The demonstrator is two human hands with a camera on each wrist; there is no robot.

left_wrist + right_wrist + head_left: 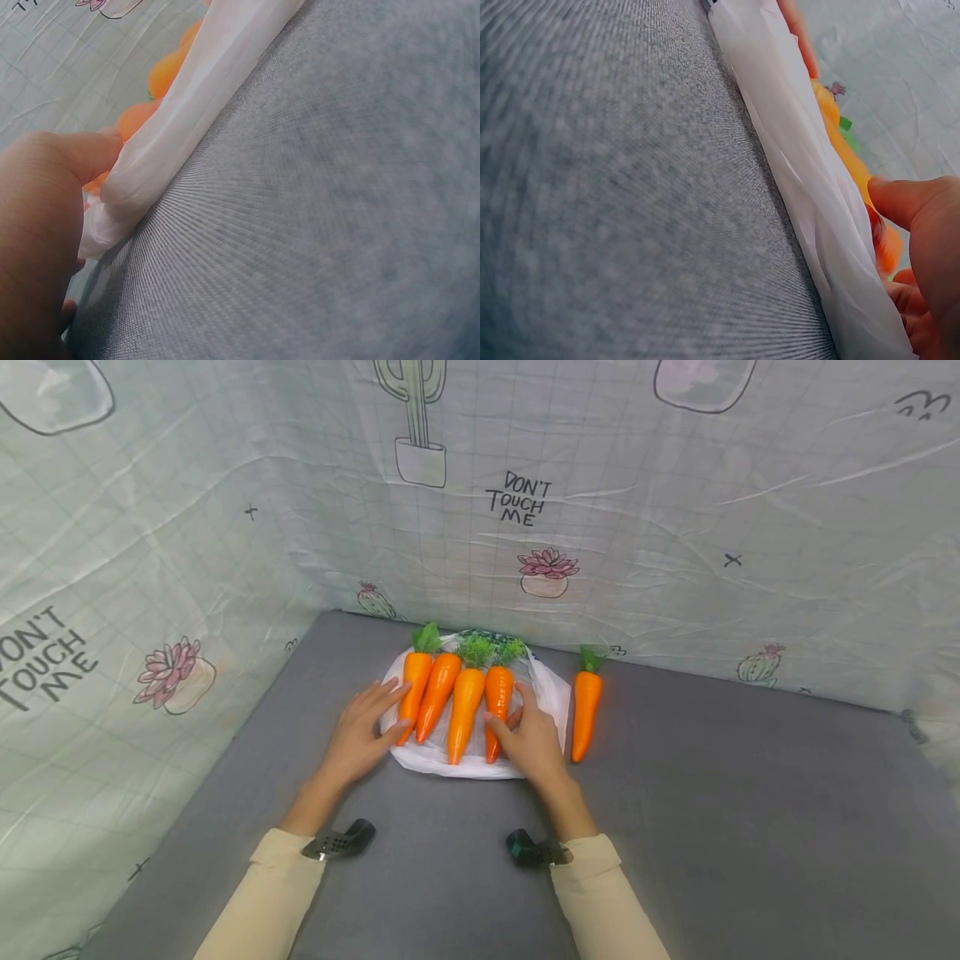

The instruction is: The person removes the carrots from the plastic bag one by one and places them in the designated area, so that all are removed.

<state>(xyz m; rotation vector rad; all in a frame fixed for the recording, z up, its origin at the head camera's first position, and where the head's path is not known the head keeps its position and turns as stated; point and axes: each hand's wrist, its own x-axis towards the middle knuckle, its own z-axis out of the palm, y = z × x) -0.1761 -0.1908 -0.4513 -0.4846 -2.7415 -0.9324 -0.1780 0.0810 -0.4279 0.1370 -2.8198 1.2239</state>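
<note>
Evidently, the two hands frame the row of four carrots (466, 714) on the white bag (555, 702), perhaps so none rolls off its sides. At the bag's left edge, the left hand (363, 731) lies loose, fingers extended against the outermost carrot. Over the bag's right part, the right hand (534, 739) straddles the fourth; whether it grips, I cannot tell. A fifth carrot (587, 710) lies just right of the bag, apart, probably to be dealt with separately. All are glossy orange and tapered, tips towards the person; the green tops vary, some leafy, some feathery.
</note>
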